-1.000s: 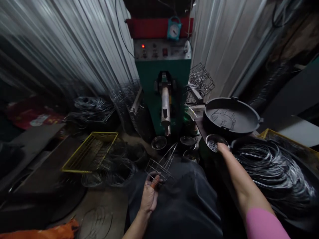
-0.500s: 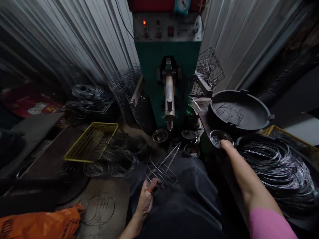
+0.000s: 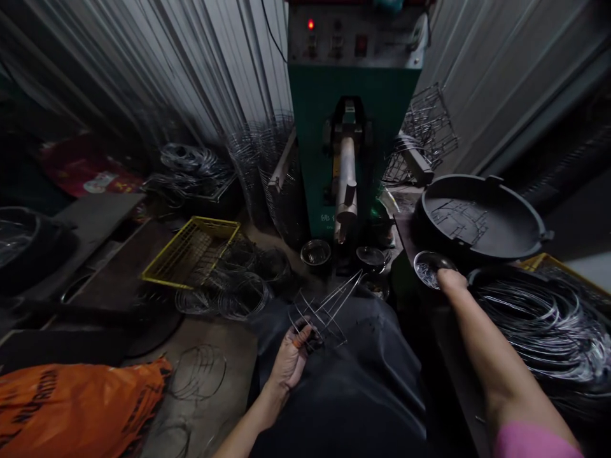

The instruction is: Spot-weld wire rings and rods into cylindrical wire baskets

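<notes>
The view had swung left since the earlier frame, shifting the green machine (image 3: 312,102) rightward, while the right hand (image 3: 452,280) stayed at the small metal bowl (image 3: 440,260). Its fingertips were hidden inside, so their grip could not be told. The left hand's (image 3: 292,356) fingers were closed on the wire frame (image 3: 326,312) above the dark apron (image 3: 353,388), its long prongs pointing far and right. The bowl lay right of that frame, nearer the right hand.

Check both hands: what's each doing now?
Left hand: closed on a wire frame.
Right hand: in a small bowl; fingers hidden, grip unclear.
</notes>
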Motion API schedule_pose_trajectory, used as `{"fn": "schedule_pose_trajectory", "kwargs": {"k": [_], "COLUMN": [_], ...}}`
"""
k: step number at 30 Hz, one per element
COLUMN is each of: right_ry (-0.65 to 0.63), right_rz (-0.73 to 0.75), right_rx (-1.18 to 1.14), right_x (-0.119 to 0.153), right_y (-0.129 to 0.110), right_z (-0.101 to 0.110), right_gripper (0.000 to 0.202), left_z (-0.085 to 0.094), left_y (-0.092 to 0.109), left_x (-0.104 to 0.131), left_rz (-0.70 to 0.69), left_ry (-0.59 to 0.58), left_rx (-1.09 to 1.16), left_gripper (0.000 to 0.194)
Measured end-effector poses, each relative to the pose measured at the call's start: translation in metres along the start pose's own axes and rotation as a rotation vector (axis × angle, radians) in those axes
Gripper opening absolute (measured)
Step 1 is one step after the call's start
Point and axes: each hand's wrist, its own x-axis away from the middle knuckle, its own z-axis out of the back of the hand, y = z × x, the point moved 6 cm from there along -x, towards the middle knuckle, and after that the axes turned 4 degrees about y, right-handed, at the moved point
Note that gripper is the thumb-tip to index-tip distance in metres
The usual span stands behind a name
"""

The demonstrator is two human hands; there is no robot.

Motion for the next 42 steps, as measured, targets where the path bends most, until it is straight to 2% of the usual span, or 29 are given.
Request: {"fn": "schedule_pose_trajectory", "kwargs": {"k": [3, 5, 7, 10, 12, 14, 17, 21, 32, 42], "right_ry": [0.015, 0.009, -0.023, -0.162, -0.24, -0.26, -0.215, -0.162, -0.081, -0.064], "right_rz": [0.008, 0.063, 0.16, 0.257, 0.292, 0.335, 0.365, 0.355, 0.39, 0.384], "right_rx": [-0.034, -0.182, -0.613, -1.195, -1.408, -1.506, -1.568, -1.637, -1.595, -1.657], "right_x": [0.025, 0.054, 0.09, 0.142, 0.165, 0.178, 0.182, 0.182, 0.171, 0.144], "right_y": [-0.01, -0.031, -0.065, -0.122, -0.153, -0.176, -0.192, -0.199, -0.206, -0.219], "right_z": [0.005, 0.002, -0.004, -0.01, -0.008, 0.0, 0.014, 0.024, 0.031, 0.038], "right_gripper": [0.03, 0.032, 0.03, 0.033, 0.034, 0.034, 0.034, 0.035, 0.035, 0.031], "left_z": [-0.001, -0.003, -0.005, -0.009, -0.013, -0.016, -0.021, -0.028, -0.039, -0.056], "left_y": [-0.001, -0.002, -0.002, -0.001, 0.0, 0.002, 0.004, 0.007, 0.018, 0.027], "left_x": [0.001, 0.002, 0.003, 0.003, 0.003, 0.002, 0.003, 0.005, -0.002, -0.025], "left_rz": [0.004, -0.006, -0.017, -0.029, -0.038, -0.047, -0.058, -0.079, -0.098, -0.081], "left_ry": [-0.004, -0.009, -0.016, -0.011, -0.007, -0.006, -0.004, -0.021, -0.012, -0.01], "left_rx": [-0.043, -0.072, -0.07, -0.018, 0.019, 0.053, 0.09, 0.101, -0.002, 0.021], "left_gripper": [0.032, 0.033, 0.034, 0.036, 0.037, 0.037, 0.037, 0.035, 0.037, 0.039]}}
